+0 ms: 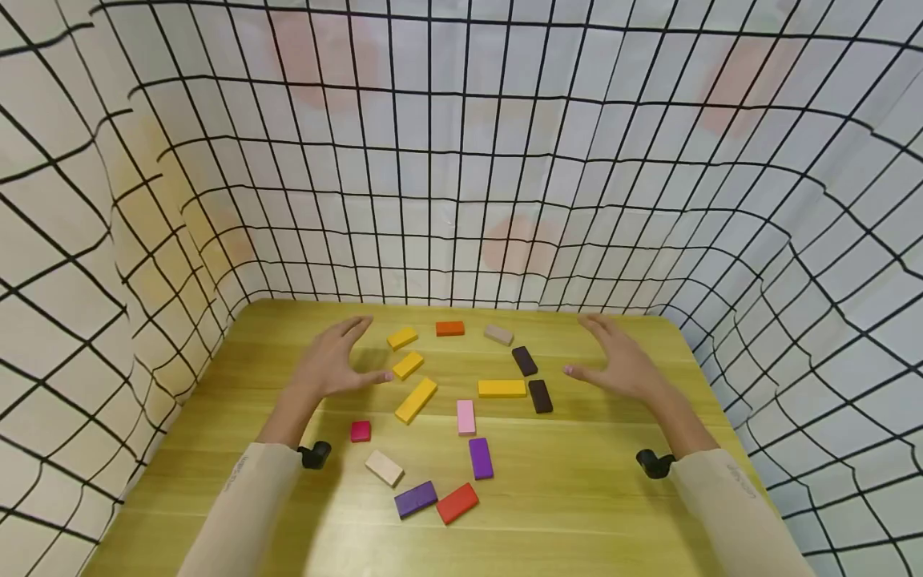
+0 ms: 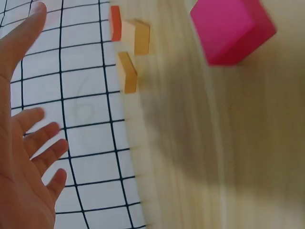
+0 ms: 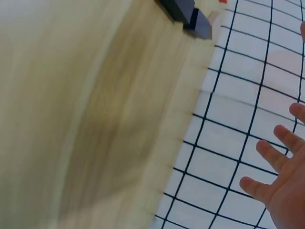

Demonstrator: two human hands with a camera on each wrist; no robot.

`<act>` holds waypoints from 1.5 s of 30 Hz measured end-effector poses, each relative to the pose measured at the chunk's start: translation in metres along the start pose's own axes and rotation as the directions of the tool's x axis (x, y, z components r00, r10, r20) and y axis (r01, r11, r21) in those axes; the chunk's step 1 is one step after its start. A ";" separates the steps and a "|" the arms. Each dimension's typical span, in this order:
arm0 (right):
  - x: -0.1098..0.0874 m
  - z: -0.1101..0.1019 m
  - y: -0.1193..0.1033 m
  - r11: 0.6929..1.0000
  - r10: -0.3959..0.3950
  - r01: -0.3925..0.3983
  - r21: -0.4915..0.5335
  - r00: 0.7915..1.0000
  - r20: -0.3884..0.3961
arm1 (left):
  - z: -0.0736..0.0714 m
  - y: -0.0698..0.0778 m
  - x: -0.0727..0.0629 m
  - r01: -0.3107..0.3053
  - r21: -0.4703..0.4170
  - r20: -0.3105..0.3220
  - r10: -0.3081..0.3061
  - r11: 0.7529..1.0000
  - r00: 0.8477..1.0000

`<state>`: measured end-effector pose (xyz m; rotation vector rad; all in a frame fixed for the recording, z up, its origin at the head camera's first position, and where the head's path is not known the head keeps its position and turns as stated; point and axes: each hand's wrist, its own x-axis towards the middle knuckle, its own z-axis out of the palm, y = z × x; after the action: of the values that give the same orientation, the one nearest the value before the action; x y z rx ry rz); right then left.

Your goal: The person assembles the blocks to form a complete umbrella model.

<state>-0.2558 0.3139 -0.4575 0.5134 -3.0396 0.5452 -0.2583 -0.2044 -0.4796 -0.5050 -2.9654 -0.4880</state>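
Over the left part of the table, my left hand [image 1: 330, 361] is spread and holds nothing; its thumb appears near a short yellow block [image 1: 408, 365]. My right hand [image 1: 626, 362] is likewise spread on the other side, closest to two black blocks [image 1: 525, 361]. Between the hands lie a long yellow block [image 1: 501, 389], a slanted yellow block [image 1: 416, 401], a pink block [image 1: 465, 417] and an orange block [image 1: 450, 328]. A magenta block [image 2: 231, 28] looms large in the left wrist view. Nearer me are purple blocks [image 1: 481, 458], a red block [image 1: 457, 504] and a cream block [image 1: 384, 468].
A yellowish wood-grain table [image 1: 577, 497] carries the scattered blocks. Black wire grid [image 1: 447, 152] rises at its back and both sides, with pale sheeting behind. A grey-beige block [image 1: 498, 334] and another yellow block [image 1: 402, 338] lie toward the back edge.
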 end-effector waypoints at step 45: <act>-0.048 0.104 -0.099 0.933 -0.135 0.103 0.346 0.989 0.069 | 0.084 0.100 -0.027 -0.213 -0.420 0.067 0.264 0.882 0.962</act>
<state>-0.1735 0.2056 -0.5253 0.7455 -2.9789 1.0811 -0.2022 -0.0955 -0.5334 -0.9584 -2.8489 -1.0960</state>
